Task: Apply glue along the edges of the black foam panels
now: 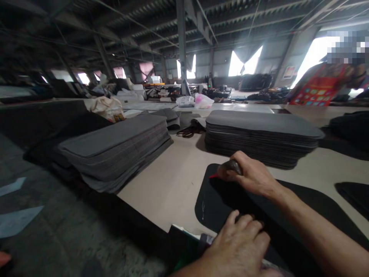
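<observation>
A dark, round-cornered mat (211,207) with a small pale marking near its left edge lies flat on the table. My right hand (252,173) is closed around a dark, rounded tool (232,166) over the mat's far left corner. A thin red part (213,176) shows at the tool's low end, at the mat's surface; its exact kind is unclear. Nearer to me, my left hand (239,242) rests on the mat with fingers apart and slightly bent. Its palm side is hidden.
Tall stacks of grey sheets stand on the table (161,181): a left stack (121,134) and a right stack (259,123). Dark-handled scissors (187,132) lie between them. Behind are plastic bags (203,100). A person in a red apron (317,88) stands at far right.
</observation>
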